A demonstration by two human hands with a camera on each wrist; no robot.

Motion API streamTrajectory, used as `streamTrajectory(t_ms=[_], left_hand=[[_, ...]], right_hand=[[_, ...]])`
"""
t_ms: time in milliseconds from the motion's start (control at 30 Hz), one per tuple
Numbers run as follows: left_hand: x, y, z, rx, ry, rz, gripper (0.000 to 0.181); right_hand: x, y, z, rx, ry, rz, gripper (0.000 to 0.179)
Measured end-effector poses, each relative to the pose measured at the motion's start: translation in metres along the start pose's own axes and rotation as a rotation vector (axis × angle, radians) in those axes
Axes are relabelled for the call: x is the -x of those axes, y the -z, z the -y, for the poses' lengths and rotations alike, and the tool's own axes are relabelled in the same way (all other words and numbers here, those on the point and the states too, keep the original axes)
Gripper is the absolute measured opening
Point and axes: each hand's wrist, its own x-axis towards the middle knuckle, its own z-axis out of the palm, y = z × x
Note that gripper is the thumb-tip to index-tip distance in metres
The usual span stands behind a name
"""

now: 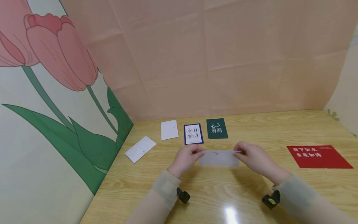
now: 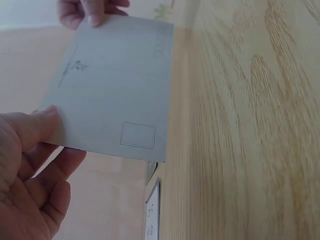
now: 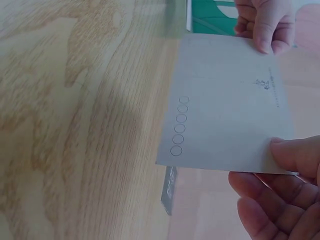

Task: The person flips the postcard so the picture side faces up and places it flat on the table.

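Observation:
A white postcard (image 1: 218, 159) hangs above the table between both hands, its printed back toward me. My left hand (image 1: 186, 158) pinches one end between thumb and fingers, and my right hand (image 1: 255, 158) pinches the opposite end near the same long edge. In the left wrist view the postcard (image 2: 112, 95) shows a small printed stamp box near the left hand (image 2: 30, 165). A row of printed circles runs along the card (image 3: 225, 115) in the right wrist view, close to the right hand (image 3: 285, 190).
Along the back lie a white card (image 1: 169, 130), a blue-bordered card (image 1: 198, 142) and a green card (image 1: 217, 134). Another white card (image 1: 139, 150) lies at the left, a red card (image 1: 321, 160) at the right. A pinkish cloth (image 1: 223, 62) hangs behind the wooden table (image 1: 126, 193).

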Motion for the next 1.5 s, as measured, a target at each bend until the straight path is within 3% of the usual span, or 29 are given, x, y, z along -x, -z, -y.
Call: streamTrajectory(t_ms=[367,800,1500], left_hand=[[0.001,0.0,0.001,-0.092,-0.092,-0.011,0.009],[0.003,-0.002,0.005,-0.202,-0.117,0.023,0.009],[0.006,-0.004,0.01,-0.258,-0.133,0.092,0.006]], right_hand=[[0.004,-0.001,0.001,0.081,0.054,-0.049,0.004],[0.005,-0.007,-0.005,0.107,0.062,-0.008,0.003],[0.009,-0.012,-0.007,0.126,0.069,0.064,0.009]])
